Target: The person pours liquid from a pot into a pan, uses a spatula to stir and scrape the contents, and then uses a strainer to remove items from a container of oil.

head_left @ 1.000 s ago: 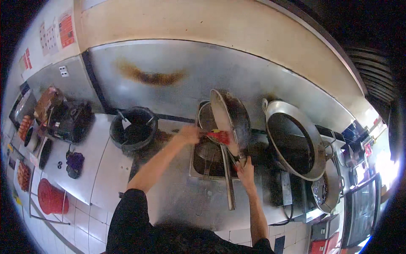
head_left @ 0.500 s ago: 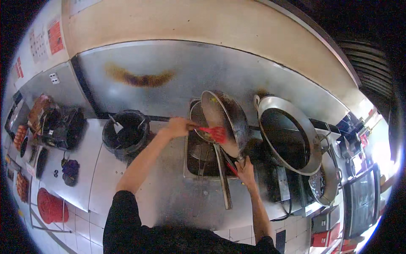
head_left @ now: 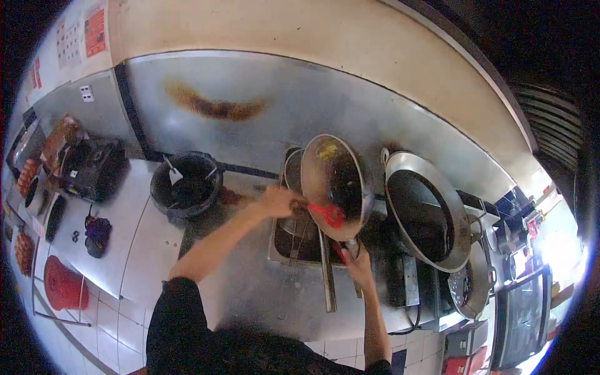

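My left hand (head_left: 280,201) is closed round the handle of a red spatula (head_left: 331,215), whose blade lies against the inside of a frying pan (head_left: 344,178). My right hand (head_left: 359,265) grips the pan's handle near its base. The pan is tilted up, its inside turned toward me. Some yellow food bits (head_left: 327,152) cling near its far edge. A red strip shows beside my right hand; what it belongs to is unclear. Behind and below the pan, partly hidden, is another round vessel (head_left: 291,169) above a square metal basin (head_left: 275,253). A long metal handle (head_left: 327,275) extends toward me.
At right stands a big wok (head_left: 462,247) of dark liquid, with another pan (head_left: 484,290) beyond it. A black bucket (head_left: 187,209) holding utensils sits left of centre. Farther left are a black appliance (head_left: 94,165), a dark purple bundle (head_left: 97,234) and a red basket (head_left: 64,284).
The frying pan has turned so more of its inside faces me. My left hand and the spatula have moved slightly right and nearer; my right hand has come slightly nearer too.
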A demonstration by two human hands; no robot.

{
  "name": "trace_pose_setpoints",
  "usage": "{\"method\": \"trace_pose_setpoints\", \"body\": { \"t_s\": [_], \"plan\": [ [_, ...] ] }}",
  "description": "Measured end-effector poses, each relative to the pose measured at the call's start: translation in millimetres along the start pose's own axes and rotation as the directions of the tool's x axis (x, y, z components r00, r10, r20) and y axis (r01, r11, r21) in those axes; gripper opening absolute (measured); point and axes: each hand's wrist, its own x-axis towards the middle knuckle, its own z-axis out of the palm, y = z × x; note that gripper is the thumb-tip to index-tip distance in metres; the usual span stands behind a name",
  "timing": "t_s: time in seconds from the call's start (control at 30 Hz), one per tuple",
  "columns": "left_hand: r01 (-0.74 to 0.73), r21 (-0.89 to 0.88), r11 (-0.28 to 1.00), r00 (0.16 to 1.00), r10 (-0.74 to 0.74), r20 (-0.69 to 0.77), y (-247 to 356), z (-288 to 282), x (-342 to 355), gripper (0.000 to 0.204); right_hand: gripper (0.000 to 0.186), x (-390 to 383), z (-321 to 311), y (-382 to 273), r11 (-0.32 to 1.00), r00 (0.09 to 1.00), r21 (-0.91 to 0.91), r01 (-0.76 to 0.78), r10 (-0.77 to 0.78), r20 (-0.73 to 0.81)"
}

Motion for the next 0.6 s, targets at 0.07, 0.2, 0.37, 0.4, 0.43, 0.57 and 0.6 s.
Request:
{"method": "trace_pose_setpoints", "body": {
  "t_s": [0.07, 0.2, 0.37, 0.4, 0.43, 0.57, 0.6],
  "plan": [
    [-0.081, -0.516, 0.853, 0.995, 0.103, 0.014, 30.4, -12.0, -20.0, 0.038, 0.035, 2.0, -0.4, -13.4, 0.999, 0.998, 0.002, 0.040, -0.040, -0.041],
    [-0.493, -0.687, 0.533, 0.853, 0.141, -0.503, 52.6, 38.6, 22.4, 0.036, 0.037, -3.4, 6.1, -22.7, 0.984, 0.988, 0.115, -0.139, 0.131, 0.079],
    [-0.132, -0.806, 0.577, 0.758, -0.465, -0.457, 38.1, 36.7, 40.7, 0.031, 0.034, -5.5, 6.4, -73.7, 0.992, 0.999, 0.119, -0.042, 0.038, 0.037],
    [-0.035, -0.735, 0.677, 0.754, -0.465, -0.464, 36.3, 50.6, 38.8, 0.030, 0.034, -6.4, 4.9, -73.9, 0.989, 0.998, 0.132, -0.067, 0.068, -0.001],
    [-0.045, -0.731, 0.680, 0.763, -0.449, -0.464, 42.8, 54.1, 27.5, 0.030, 0.035, -9.4, 1.4, -69.4, 0.984, 0.993, 0.141, -0.104, 0.111, -0.043],
    [-0.224, -0.463, 0.858, 0.879, -0.028, -0.476, 39.6, 19.6, -29.7, 0.029, 0.036, -9.7, -6.7, -52.6, 0.994, 0.993, 0.045, -0.097, 0.100, -0.066],
    [-0.163, -0.448, 0.879, 0.935, -0.008, -0.354, 37.3, 8.8, -40.0, 0.030, 0.036, -10.0, -1.1, -43.8, 0.998, 0.990, -0.017, -0.066, 0.063, -0.123]
  ]
}}
